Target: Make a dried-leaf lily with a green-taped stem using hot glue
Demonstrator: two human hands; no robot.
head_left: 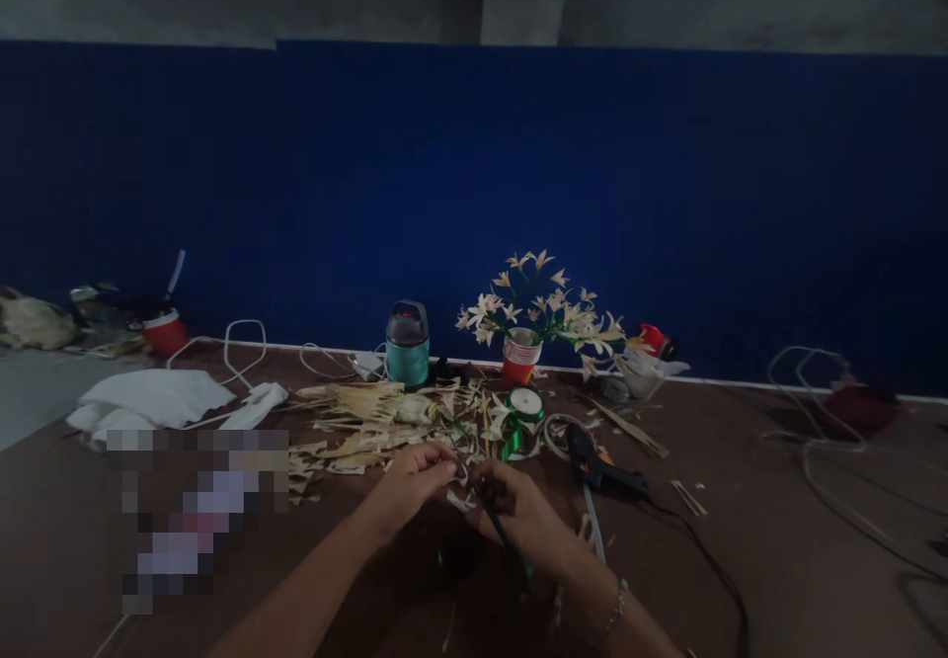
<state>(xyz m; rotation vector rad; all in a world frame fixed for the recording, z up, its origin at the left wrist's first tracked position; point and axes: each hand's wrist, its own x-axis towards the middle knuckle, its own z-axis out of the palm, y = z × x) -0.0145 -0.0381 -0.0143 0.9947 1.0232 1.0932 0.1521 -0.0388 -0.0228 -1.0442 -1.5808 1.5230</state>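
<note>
So both hands are out over the brown desk (703, 599), meeting right around the middle. The left hand (415, 485) has its thumb and fingers pinched together on a small pale piece (460, 502), looks like a bit of petal or husk, though it's too dark and small to say for sure. The right hand (522, 515) is curled around a dark slim thing (498, 525) that slants down toward the near edge; can't tell if it's a tool or a stem. Its fingertips are up close to that pale piece too. There's a beaded-looking bracelet (618, 601) on the right wrist.

Just beyond the hands there's a messy spread of dry pale leaves (370, 406), mostly off to the left. A roll of green ribbon (525, 403) sits near the pile's right end, with some ribbon hanging down in front. A black glue gun (611, 475) lies just right of the right hand, with its dark cable (715, 554) running down toward the near edge.

Further back, a red cup (520, 357) holds a bunch of cream flowers (552, 307) on green stems, and a teal container (408, 347) with a dark top stands upright to its left. White cloth (152, 399) is bunched up over on the left side, and a blue wall panel (474, 184) runs behind everything.
</note>
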